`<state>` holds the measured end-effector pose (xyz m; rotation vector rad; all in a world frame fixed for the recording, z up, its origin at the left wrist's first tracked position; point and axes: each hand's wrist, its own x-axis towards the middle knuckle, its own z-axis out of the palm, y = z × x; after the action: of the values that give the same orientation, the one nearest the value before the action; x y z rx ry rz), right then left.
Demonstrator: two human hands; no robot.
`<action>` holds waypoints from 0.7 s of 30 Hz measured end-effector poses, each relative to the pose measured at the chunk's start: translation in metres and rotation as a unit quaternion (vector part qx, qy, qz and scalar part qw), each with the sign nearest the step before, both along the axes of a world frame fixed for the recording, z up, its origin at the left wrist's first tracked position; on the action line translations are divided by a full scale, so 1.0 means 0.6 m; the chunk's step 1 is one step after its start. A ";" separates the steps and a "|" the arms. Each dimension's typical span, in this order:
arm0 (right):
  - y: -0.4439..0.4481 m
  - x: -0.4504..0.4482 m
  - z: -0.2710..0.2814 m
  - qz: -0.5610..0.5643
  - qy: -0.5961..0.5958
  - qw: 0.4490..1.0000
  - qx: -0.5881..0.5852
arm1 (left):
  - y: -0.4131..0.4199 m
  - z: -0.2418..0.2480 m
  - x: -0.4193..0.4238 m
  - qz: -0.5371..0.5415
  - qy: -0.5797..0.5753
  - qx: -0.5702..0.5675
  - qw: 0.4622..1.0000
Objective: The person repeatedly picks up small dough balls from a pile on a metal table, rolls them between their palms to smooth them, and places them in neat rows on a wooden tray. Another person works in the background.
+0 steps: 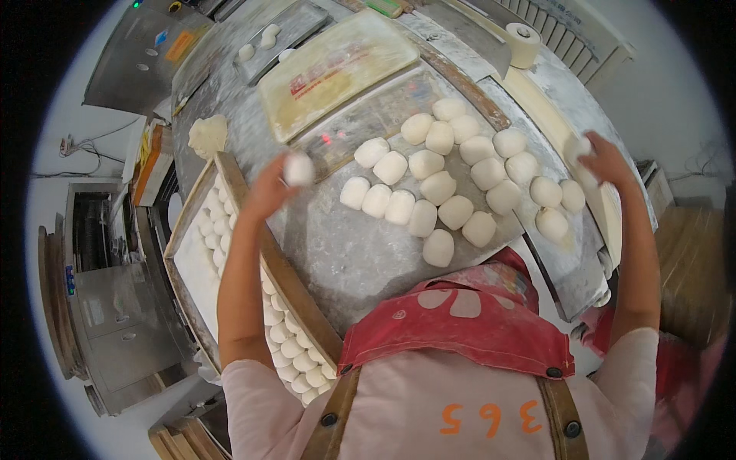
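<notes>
My left hand (269, 188) holds a round white dough piece (299, 169) above the floured worktop (322, 259), just right of a wooden-sided tray (299, 293). Rows of dough balls (290, 348) fill part of that tray, and my forearm crosses over it. Off to the right, my right hand (606, 160) has its fingers on another dough piece (578, 150) at the pale conveyor belt (552, 115); blur softens both hands. Between them, many plump dough pieces (425, 164) rest in loose groups on the worktop and beside the belt.
A pale plastic lid (339, 72) with red print lies at the back, near a metal tray (282, 43) bearing a few dough pieces. A long wooden stick (466, 86) slants right of it. A flat dough scrap (208, 136) lies by the tray corner. A white roll (523, 43) sits at the belt's far end.
</notes>
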<state>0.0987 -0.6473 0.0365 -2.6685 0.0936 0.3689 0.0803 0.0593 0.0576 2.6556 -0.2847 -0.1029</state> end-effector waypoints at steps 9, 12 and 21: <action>0.360 0.149 0.269 0.108 -0.265 0.818 0.499 | -0.157 0.021 0.001 -0.233 0.001 -0.005 0.972; 0.357 0.143 0.220 0.084 -0.179 0.845 0.497 | -0.218 -0.040 -0.038 -0.322 0.012 0.018 0.947; -0.009 -0.137 -0.015 -0.255 -0.145 0.865 0.407 | -0.274 -0.072 -0.089 -0.218 -0.030 0.151 0.964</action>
<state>0.0163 -0.6525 0.0276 -1.7347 0.4350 -0.1534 0.0269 -0.1051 0.0146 2.8491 -0.9410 -0.2200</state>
